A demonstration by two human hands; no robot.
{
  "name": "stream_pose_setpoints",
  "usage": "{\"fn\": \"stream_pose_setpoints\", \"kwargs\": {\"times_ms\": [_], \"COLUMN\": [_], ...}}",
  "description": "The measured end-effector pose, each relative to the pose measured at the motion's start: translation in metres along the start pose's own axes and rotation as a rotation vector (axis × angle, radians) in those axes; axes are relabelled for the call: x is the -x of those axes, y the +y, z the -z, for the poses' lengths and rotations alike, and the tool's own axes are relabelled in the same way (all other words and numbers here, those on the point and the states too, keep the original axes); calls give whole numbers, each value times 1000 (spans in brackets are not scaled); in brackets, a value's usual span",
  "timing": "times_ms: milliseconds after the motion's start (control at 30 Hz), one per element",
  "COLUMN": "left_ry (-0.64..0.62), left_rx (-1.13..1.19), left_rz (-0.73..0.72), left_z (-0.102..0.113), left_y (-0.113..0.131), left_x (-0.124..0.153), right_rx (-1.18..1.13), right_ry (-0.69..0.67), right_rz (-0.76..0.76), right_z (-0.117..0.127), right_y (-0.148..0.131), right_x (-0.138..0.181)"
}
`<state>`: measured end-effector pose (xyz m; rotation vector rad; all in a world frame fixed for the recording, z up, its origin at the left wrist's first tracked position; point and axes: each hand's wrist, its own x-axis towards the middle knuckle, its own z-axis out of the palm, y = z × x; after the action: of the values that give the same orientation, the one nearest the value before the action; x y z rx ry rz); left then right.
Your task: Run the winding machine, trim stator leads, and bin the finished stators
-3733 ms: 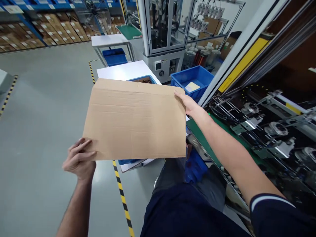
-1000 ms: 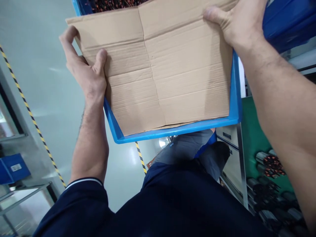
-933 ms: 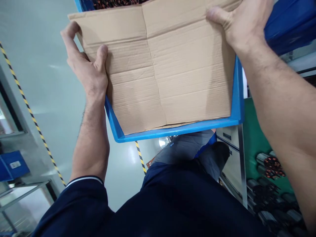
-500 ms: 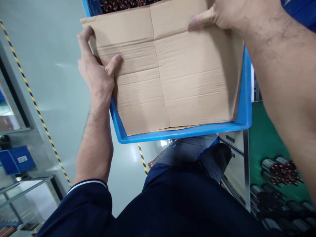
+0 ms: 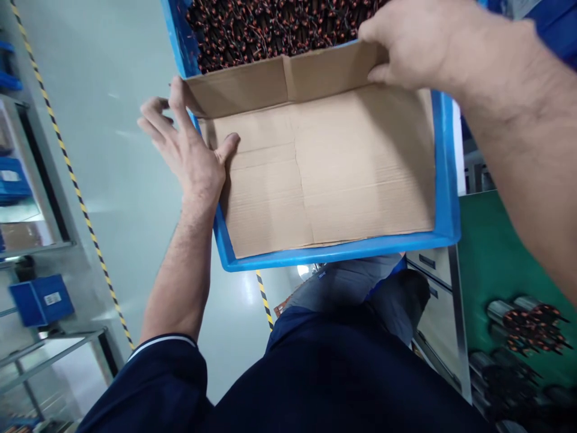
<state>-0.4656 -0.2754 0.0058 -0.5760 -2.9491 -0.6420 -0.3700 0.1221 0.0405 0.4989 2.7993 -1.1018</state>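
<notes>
A brown cardboard sheet (image 5: 338, 174) lies in the near part of a blue plastic bin (image 5: 279, 260), its far strip folded up as a standing flap. My right hand (image 5: 415, 45) pinches the top of this flap on its right side, thumb on the near face. At the bin's left side is my left hand (image 5: 193, 144), fingers spread. Its forefinger touches the flap's left end and its thumb rests over the cardboard's left edge. Beyond the flap, packed dark parts with orange-tipped wires (image 5: 279, 27) fill the bin's far part. Whatever lies beneath the cardboard is hidden.
To the right, a green surface (image 5: 487, 252) holds metal cylinders with wires (image 5: 527, 322). A drawer cabinet (image 5: 437, 300) stands below the bin's right corner. On the left are a blue box (image 5: 42, 299), a metal-framed rack (image 5: 54, 349) and yellow-black floor tape (image 5: 81, 198).
The cardboard's far strip has folded up and come nearer, exposing more wired parts beyond. My right hand has closed on the flap's top edge; my left hand has shifted slightly right and nearer, its fingers spreading.
</notes>
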Motion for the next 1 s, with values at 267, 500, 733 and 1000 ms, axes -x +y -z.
{"fn": "stream_pose_setpoints", "kwargs": {"times_ms": [267,500,733,1000], "left_ry": [-156,-259,-134,-332], "left_rx": [-59,-101,-130,-19], "left_rz": [-374,-370,-327,-577], "left_z": [4,-18,-39,-88], "left_y": [37,65,69,103], "left_x": [-45,-62,-37,-1], "right_rx": [780,439,365,399], "right_ry": [123,407,387,345], "right_rz": [153,12,-113,-191], "right_z": [-48,-104,-134,-139], "right_y": [4,14,57,64], "right_x": [54,102,90,90]}}
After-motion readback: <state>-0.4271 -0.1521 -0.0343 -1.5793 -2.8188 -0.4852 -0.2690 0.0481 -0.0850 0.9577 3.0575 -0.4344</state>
